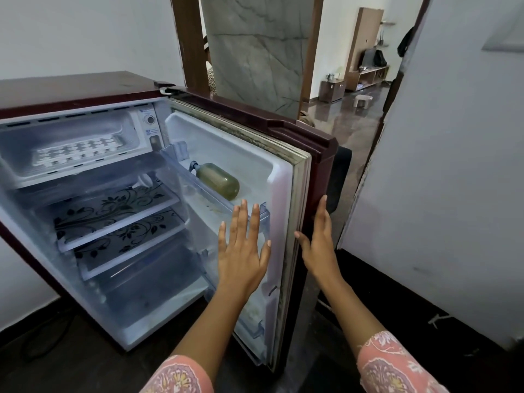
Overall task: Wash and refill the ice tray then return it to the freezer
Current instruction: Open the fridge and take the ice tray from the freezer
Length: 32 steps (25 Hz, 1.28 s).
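A small maroon fridge [85,89] stands open. In its freezer compartment [17,171] at the top lies a white ice tray [79,151]. The fridge door [286,194] is swung wide to the right. My left hand [241,251] hovers flat, fingers spread, in front of the door's inner side, holding nothing. My right hand [319,245] lies against the door's outer edge, thumb on the seal and fingers on the maroon outside.
A greenish bottle [219,180] lies in the door's upper rack. Two floral glass shelves [113,211] sit below the freezer. A white room door [442,165] stands close on the right. A doorway behind leads to a glossy floor [354,120].
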Tool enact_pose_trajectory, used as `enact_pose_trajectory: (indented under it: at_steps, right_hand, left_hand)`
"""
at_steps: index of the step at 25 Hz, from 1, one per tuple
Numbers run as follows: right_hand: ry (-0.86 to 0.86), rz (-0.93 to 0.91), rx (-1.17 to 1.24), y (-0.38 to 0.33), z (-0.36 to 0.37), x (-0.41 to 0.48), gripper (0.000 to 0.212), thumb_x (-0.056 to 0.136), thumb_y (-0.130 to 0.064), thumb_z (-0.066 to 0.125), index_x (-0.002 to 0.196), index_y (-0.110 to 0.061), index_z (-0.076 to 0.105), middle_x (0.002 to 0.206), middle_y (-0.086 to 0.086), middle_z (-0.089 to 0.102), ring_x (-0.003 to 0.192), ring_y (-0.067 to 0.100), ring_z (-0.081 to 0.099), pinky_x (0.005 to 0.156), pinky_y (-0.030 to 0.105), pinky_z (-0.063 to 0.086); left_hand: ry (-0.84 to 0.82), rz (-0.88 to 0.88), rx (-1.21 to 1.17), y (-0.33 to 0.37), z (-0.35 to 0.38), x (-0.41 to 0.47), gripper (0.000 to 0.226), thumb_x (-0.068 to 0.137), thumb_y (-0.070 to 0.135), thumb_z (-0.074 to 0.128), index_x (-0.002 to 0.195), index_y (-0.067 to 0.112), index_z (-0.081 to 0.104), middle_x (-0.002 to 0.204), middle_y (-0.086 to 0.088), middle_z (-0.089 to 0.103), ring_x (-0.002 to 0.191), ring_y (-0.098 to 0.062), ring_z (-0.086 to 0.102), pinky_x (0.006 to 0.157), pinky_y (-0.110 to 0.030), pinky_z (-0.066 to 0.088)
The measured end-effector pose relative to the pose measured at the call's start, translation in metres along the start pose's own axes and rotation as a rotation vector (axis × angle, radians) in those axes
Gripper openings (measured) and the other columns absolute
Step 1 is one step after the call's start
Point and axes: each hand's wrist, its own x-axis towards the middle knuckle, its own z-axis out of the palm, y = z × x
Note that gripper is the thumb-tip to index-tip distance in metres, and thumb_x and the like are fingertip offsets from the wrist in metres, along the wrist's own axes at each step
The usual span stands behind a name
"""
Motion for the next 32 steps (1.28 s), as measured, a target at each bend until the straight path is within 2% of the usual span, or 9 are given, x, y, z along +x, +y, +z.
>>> enact_pose_trajectory:
  at_steps: [3, 7, 14, 16, 19, 21, 23, 28, 32]
  right_hand:
    - [-0.005, 0.033, -0.039, 0.004, -0.007, 0.01, 0.092, 0.092, -0.006, 0.052, 0.132, -0.04, -0.023, 0.157, 0.005, 0.003, 0.139, 0.023, 0.027, 0.108, 0.037, 0.03]
    - [-0.014, 0.046, -0.047, 0.008, -0.01, 0.017, 0.092, 0.093, -0.006, 0.051, 0.135, -0.038, -0.024, 0.158, 0.005, 0.001, 0.139, 0.024, 0.027, 0.109, 0.039, 0.029]
    - [-0.043, 0.077, -0.007, 0.013, -0.011, 0.019, 0.09, 0.093, -0.008, 0.052, 0.142, -0.034, -0.019, 0.158, 0.005, -0.001, 0.142, 0.026, 0.021, 0.111, 0.043, 0.025]
    - [0.026, 0.076, -0.107, 0.012, -0.006, 0.013, 0.086, 0.094, -0.015, 0.051, 0.144, -0.033, -0.016, 0.158, 0.006, -0.003, 0.144, 0.029, 0.014, 0.113, 0.049, 0.019]
    - [0.271, -0.178, -0.448, 0.01, 0.013, -0.009, 0.074, 0.094, -0.021, 0.048, 0.149, -0.024, -0.001, 0.158, 0.008, 0.002, 0.145, 0.026, 0.006, 0.115, 0.046, 0.008]
    - [0.205, -0.384, -0.521, 0.011, 0.037, -0.03, 0.067, 0.092, -0.022, 0.044, 0.149, -0.019, 0.01, 0.157, 0.005, 0.011, 0.145, 0.021, 0.008, 0.117, 0.039, 0.005]
    - [0.065, -0.475, -0.53, 0.014, 0.067, -0.045, 0.063, 0.091, -0.026, 0.043, 0.149, -0.019, 0.018, 0.156, 0.002, 0.017, 0.145, 0.018, 0.011, 0.117, 0.038, 0.008]
    - [-0.154, -0.447, -0.567, 0.013, 0.134, -0.057, 0.061, 0.092, -0.038, 0.035, 0.147, -0.017, 0.021, 0.153, 0.003, 0.028, 0.143, 0.015, 0.011, 0.116, 0.035, 0.002]
    - [-0.244, -0.427, -0.594, 0.0, 0.182, -0.054, 0.064, 0.09, -0.042, 0.034, 0.146, -0.015, 0.019, 0.152, 0.001, 0.025, 0.143, 0.013, 0.006, 0.114, 0.039, 0.003]
  left_hand:
    - [-0.018, 0.02, 0.009, 0.007, 0.003, 0.005, 0.07, 0.09, 0.046, 0.03, 0.151, 0.019, 0.006, 0.158, -0.006, 0.009, 0.144, -0.018, 0.005, 0.113, -0.041, 0.003]
    - [-0.055, 0.021, -0.015, 0.012, 0.007, 0.007, 0.072, 0.09, 0.049, 0.028, 0.15, 0.022, -0.002, 0.159, -0.004, 0.002, 0.145, -0.018, 0.001, 0.114, -0.046, 0.007]
    - [-0.071, 0.035, -0.034, 0.012, 0.003, 0.009, 0.075, 0.087, 0.052, 0.027, 0.149, 0.024, -0.004, 0.158, -0.002, -0.002, 0.145, -0.016, -0.002, 0.113, -0.043, -0.001]
    - [-0.061, 0.053, -0.027, 0.01, 0.0, 0.009, 0.076, 0.088, 0.053, 0.027, 0.149, 0.023, -0.007, 0.158, -0.001, -0.003, 0.144, -0.013, -0.006, 0.112, -0.041, -0.006]
    - [-0.031, 0.032, -0.009, -0.003, -0.004, -0.002, 0.074, 0.09, 0.051, 0.027, 0.15, 0.017, -0.001, 0.158, -0.001, 0.0, 0.144, -0.012, -0.005, 0.114, -0.039, -0.011]
    - [-0.031, -0.006, 0.048, -0.023, -0.002, -0.019, 0.071, 0.092, 0.05, 0.025, 0.15, 0.014, 0.008, 0.159, -0.002, 0.005, 0.145, -0.014, 0.0, 0.116, -0.039, -0.008]
    - [-0.055, -0.058, 0.111, -0.052, 0.001, -0.041, 0.067, 0.095, 0.05, 0.017, 0.149, 0.012, 0.016, 0.158, -0.004, 0.011, 0.144, -0.016, 0.004, 0.116, -0.039, -0.006]
    - [-0.092, -0.212, 0.165, -0.114, -0.003, -0.081, 0.063, 0.097, 0.047, 0.005, 0.146, 0.011, 0.022, 0.152, -0.006, 0.028, 0.145, -0.011, -0.004, 0.116, -0.039, 0.0]
    - [-0.094, -0.284, 0.189, -0.154, -0.008, -0.089, 0.061, 0.097, 0.046, 0.015, 0.145, 0.01, 0.025, 0.152, -0.007, 0.029, 0.145, -0.01, -0.006, 0.115, -0.037, 0.0]
